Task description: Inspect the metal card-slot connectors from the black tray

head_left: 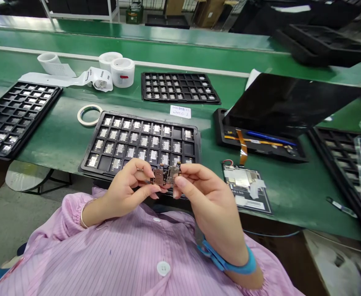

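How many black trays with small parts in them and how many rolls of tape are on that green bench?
Black trays holding small parts: 4
White label rolls: 3
Tan tape ring: 1
Total: 8

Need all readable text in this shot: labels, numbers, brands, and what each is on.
"0000" (best reading): printed on the white label strip; its other print is too small to read.
Paper slip: small lines of writing, too blurred to read.
Small circuit boards, pinched by the left hand and right hand: any markings are too small to read.
No brand name is legible.
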Action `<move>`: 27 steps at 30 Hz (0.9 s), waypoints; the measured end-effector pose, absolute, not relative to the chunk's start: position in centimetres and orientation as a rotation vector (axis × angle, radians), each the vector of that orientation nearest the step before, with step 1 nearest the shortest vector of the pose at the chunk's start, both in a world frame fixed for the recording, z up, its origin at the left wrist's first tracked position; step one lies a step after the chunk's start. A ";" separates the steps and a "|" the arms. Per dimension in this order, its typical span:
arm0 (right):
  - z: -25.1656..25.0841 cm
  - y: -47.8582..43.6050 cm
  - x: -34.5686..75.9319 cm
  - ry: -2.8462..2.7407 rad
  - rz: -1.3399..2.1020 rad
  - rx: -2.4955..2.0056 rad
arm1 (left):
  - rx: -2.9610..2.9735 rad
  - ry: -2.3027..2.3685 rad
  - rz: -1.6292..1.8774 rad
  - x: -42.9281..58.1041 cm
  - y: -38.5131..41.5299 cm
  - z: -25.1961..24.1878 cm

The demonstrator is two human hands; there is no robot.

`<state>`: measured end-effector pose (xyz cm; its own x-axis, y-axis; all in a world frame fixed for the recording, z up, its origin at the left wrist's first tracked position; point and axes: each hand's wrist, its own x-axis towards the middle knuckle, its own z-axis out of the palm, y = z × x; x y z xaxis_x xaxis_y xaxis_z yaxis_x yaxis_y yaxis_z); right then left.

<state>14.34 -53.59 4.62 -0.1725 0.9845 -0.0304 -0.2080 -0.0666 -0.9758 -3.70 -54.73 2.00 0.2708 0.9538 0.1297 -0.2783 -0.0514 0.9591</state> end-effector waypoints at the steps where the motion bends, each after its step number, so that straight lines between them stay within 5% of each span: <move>1: 4.7 -53.7 14.3 -1.156 1.456 -1.008 | 1.200 0.754 1.179 -3.7 -54.8 2.0; 27: 4.5 -53.5 13.9 -1.101 1.544 -1.156 | 1.031 0.694 1.082 -3.9 -54.4 2.3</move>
<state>13.88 -53.46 4.52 -0.1700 0.9676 -0.1865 -0.1392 -0.2109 -0.9675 -3.90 -54.38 2.28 0.3445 0.9385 0.0227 -0.3711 0.1139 0.9216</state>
